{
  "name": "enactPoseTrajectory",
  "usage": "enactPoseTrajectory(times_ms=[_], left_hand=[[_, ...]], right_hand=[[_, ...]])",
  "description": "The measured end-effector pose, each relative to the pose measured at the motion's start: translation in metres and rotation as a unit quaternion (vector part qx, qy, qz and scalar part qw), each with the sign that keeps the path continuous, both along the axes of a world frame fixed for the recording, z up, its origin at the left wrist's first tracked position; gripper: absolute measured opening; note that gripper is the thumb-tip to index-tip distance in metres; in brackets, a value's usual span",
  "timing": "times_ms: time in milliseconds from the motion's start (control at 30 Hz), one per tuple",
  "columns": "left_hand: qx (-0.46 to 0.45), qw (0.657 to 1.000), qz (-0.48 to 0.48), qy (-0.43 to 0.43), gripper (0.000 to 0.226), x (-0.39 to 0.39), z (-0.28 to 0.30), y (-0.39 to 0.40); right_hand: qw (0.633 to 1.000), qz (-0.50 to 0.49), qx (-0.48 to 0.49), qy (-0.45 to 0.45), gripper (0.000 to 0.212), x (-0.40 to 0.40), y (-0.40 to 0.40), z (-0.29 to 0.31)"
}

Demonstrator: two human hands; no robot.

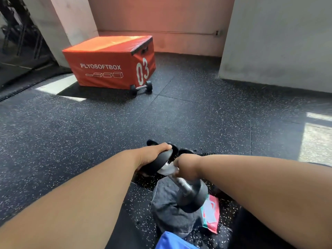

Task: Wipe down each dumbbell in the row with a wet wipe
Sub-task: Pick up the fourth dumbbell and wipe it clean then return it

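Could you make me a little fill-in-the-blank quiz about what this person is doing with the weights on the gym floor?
1. The left hand grips one ____ of the near dumbbell.
2. The right hand presses a white wet wipe on its ____.
3. The far dumbbell lies beside an ____ plyo box.
4. The box shows the number ____.

Missing words: head; handle; orange; 03

An orange padded plyo box (109, 62) (marked 03) sits well beyond the hands; nearer lie a dark grey cloth (170, 212) and, perhaps, a blue bag (170, 241).
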State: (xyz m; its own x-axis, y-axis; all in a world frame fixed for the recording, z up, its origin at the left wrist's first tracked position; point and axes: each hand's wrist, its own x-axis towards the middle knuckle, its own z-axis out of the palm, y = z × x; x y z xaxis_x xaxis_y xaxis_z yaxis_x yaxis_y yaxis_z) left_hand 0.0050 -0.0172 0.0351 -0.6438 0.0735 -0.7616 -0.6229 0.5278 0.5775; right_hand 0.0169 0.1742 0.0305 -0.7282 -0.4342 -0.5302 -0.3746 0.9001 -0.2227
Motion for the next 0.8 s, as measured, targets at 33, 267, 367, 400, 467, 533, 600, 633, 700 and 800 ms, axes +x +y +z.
enactPoseTrajectory(times_ms=[33,267,367,400,467,533,600,633,700,800], left_hand=[[-0.001,1.0,-0.004,0.005,0.094,-0.001,-0.001,0.0],[0.021,0.999,-0.026,0.02,0.074,-0.009,-0.004,-0.006],[0.025,0.999,-0.028,0.014,0.082,-0.012,-0.009,-0.016],[0.028,0.999,-0.024,0.009,0.087,-0.012,-0.011,-0.019],[0.038,0.999,-0.021,-0.003,0.092,-0.013,-0.014,-0.024],[0.04,0.999,-0.021,-0.001,0.076,-0.016,-0.014,-0.025],[0.036,0.999,-0.018,0.004,0.063,-0.019,-0.011,-0.026],[0.036,0.999,-0.017,0.004,0.061,-0.021,-0.011,-0.026],[0.04,0.999,-0.015,-0.004,0.062,-0.022,-0.013,-0.025],[0.047,0.999,0.005,-0.015,0.062,-0.025,-0.016,-0.023]], right_hand=[[1.0,-0.011,-0.017,-0.013,0.014,-0.003,0.0,0.001],[0.983,-0.098,-0.151,-0.028,0.024,-0.012,-0.004,-0.014],[0.971,-0.126,-0.201,-0.026,0.023,-0.02,-0.008,-0.026],[0.967,-0.133,-0.216,-0.03,0.023,-0.021,-0.01,-0.029],[0.956,-0.158,-0.243,-0.03,0.009,-0.025,-0.014,-0.036],[0.94,-0.202,-0.275,-0.013,0.021,-0.028,-0.017,-0.038],[0.93,-0.227,-0.29,0.008,0.024,-0.032,-0.019,-0.039],[0.929,-0.225,-0.295,0.002,0.021,-0.034,-0.021,-0.039],[0.926,-0.217,-0.306,-0.028,0.01,-0.035,-0.023,-0.042],[0.92,-0.204,-0.329,-0.058,0.009,-0.039,-0.021,-0.042]])
